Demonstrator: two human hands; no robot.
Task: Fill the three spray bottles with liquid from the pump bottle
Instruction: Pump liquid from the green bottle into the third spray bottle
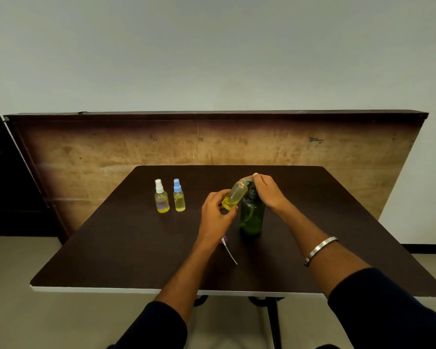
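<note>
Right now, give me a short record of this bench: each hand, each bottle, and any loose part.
left hand: holds the uncapped spray bottle, tilted toward the pump
right hand: on the pump bottle head
white-capped bottle: upright, capped, yellow liquid inside
blue-capped bottle: upright beside it, capped, yellow liquid inside
loose sprayer: lying on the table

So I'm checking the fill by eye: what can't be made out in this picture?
Head view only:
- Pump spout and the tilted bottle's mouth: covered by the right hand.
- Level in the green pump bottle: dark plastic hides it.
- Sprayer head on the table: mostly behind the left hand; only its tube shows.
- Whether liquid is flowing: too small.
</note>
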